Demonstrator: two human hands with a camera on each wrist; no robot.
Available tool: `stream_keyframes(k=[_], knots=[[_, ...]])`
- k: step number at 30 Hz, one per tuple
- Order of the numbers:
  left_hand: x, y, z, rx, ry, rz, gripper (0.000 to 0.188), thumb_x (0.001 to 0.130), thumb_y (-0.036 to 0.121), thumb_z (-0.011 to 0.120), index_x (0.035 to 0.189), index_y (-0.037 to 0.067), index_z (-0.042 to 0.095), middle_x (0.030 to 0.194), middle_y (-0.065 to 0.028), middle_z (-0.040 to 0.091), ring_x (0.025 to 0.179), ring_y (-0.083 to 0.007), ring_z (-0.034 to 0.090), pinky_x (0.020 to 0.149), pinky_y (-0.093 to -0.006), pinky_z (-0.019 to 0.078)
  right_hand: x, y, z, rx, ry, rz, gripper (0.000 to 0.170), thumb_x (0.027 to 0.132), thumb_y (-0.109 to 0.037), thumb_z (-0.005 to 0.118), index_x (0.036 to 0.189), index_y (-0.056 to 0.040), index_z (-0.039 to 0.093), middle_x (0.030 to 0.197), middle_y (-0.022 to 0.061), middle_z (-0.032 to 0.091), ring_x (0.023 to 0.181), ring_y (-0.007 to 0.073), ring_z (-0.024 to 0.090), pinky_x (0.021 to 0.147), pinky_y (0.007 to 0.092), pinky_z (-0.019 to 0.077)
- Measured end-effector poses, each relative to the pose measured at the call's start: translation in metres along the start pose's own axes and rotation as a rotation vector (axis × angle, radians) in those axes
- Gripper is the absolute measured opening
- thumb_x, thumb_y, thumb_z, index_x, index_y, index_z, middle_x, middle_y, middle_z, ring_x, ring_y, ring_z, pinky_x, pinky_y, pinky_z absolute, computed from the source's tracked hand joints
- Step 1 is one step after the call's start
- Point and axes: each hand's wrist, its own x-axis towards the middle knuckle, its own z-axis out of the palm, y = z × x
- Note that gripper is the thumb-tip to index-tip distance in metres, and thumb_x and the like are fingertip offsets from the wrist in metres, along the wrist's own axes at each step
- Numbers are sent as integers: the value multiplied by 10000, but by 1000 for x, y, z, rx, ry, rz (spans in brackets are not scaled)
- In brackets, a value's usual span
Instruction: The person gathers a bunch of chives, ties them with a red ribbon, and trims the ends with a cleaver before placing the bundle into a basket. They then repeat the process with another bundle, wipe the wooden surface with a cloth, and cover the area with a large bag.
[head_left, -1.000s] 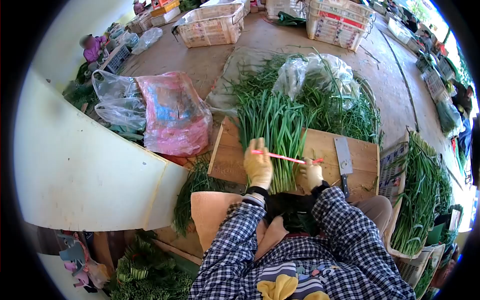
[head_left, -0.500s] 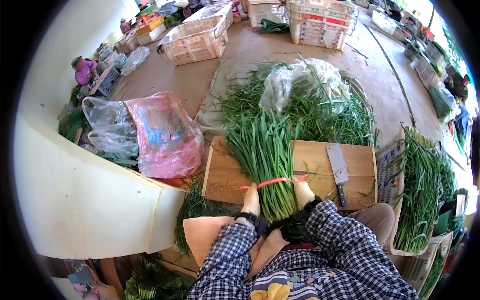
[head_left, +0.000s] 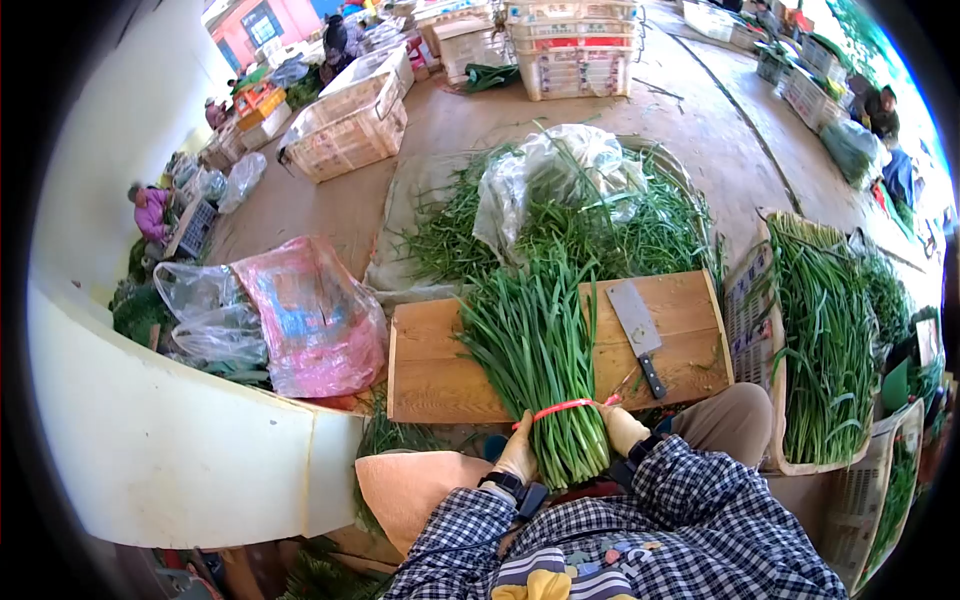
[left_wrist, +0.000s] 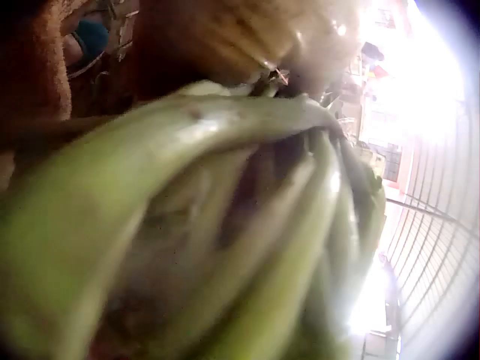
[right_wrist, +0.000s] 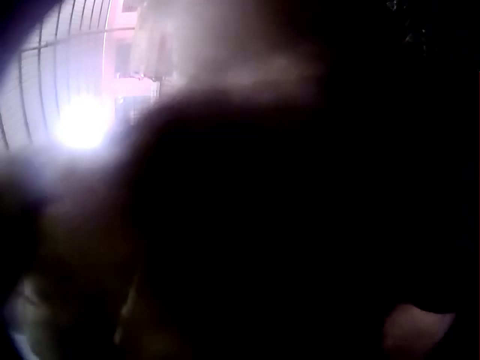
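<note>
- Your left hand (head_left: 518,455) grips the stem end of a bundle of green stalks (head_left: 540,345) from the left side, the fingers partly hidden by the stems.
- Your right hand (head_left: 626,430) grips the same bundle from the opposite side, just across from the left.
- The bundle lies over the middle of a wooden board (head_left: 430,360), leaves pointing away from you, pale stem ends jutting past the near edge toward your lap.
- A red tie (head_left: 565,408) crosses the stems near that edge, its ends beside your two hands; whether it is fastened underneath, you cannot tell.
- A cleaver (head_left: 634,318) lies flat on the board to the right of the bundle, black handle toward you, apart from your right hand.
- Beyond the board, loose greens (head_left: 660,225) spread over a ground sheet, clear plastic (head_left: 580,165) on top.
- To your right, a crate (head_left: 777,420) brims with long greens; to your left, a pink plastic bag (head_left: 312,325) sits near a white curved wall (head_left: 180,430).
- Farther off, pale crates (head_left: 575,60) stand stacked on the floor.
- Your left wrist view shows pale stems up close; your right is mostly dark and blurred.
</note>
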Motion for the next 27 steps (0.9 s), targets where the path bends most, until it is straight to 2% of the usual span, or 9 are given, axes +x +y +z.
stream_keyframes(k=[3, 7, 11, 13, 14, 16, 21, 22, 27], knots=[[-41, 32, 53, 50, -168, 47, 674, 990, 603, 498, 1380, 56, 560, 1332, -145, 624, 1187, -308, 607, 1051, -453, 494, -12, -17, 22, -24, -149, -166, 353, 1070, -308, 472, 1205, -33, 647, 1058, 98, 728, 888, 195, 693, 838, 313, 565], [-51, 45, 65, 5, -258, 4, 804, 956, 712, 448, 1405, 52, 541, 1338, -169, 620, 1155, -322, 639, 999, -473, 544, -98, -67, 102, 274, -276, -9, 303, 1054, -271, 492, 1124, -28, 659, 1002, 118, 732, 826, 228, 704, 748, 381, 598], [-21, -6, 42, 43, -123, 110, 820, 944, 748, 443, 1402, 78, 564, 1346, -117, 627, 1159, -278, 616, 1026, -410, 507, 7, 11, 0, 385, -164, 104, 297, 1052, -274, 532, 1130, -38, 695, 1068, 96, 747, 869, 199, 705, 804, 367, 589], [-9, -16, 22, -21, -126, 47, 857, 930, 775, 431, 1425, 86, 547, 1392, -115, 595, 1203, -303, 596, 1044, -417, 496, -16, 1, 17, 342, -297, 88, 340, 1079, -220, 436, 1283, -7, 605, 1213, 82, 702, 1108, 194, 639, 964, 327, 519], [-22, -7, 31, -10, -202, 27, 857, 932, 774, 429, 1428, 84, 543, 1388, -120, 596, 1216, -299, 590, 1048, -420, 493, -54, -31, 54, 304, -125, 167, 349, 1084, -239, 435, 1264, 5, 608, 1172, 87, 711, 1065, 194, 659, 945, 336, 529], [-37, 2, 45, -21, -189, 26, 903, 914, 793, 431, 1434, 60, 522, 1337, -148, 627, 1139, -312, 649, 976, -467, 557, -14, -4, 4, 316, -283, 150, 324, 1083, -236, 446, 1190, -2, 643, 1117, 93, 716, 965, 196, 690, 876, 346, 566], [-60, 25, 81, -29, -436, -149, 916, 909, 762, 489, 1496, 60, 450, 1498, -165, 494, 1326, -336, 512, 1131, -502, 420, -41, -12, 22, 398, -260, 41, 259, 1064, -186, 508, 1179, 0, 646, 1062, 114, 710, 840, 177, 709, 727, 345, 615], [-54, 19, 86, -107, -513, -149, 938, 897, 768, 502, 1500, 51, 443, 1503, -183, 484, 1338, -349, 503, 1143, -528, 406, -32, -17, 33, 430, -494, 50, 268, 1063, -206, 516, 1173, -9, 661, 1095, 101, 710, 882, 163, 691, 791, 331, 581], [-16, -1, 26, -241, -512, -186, 885, 909, 721, 542, 1449, 20, 491, 1438, -223, 539, 1269, -370, 574, 1047, -559, 505, -25, -7, 16, -828, -105, -332, 231, 993, -148, 599, 1127, 15, 695, 1038, 108, 746, 908, 221, 690, 817, 334, 556]])
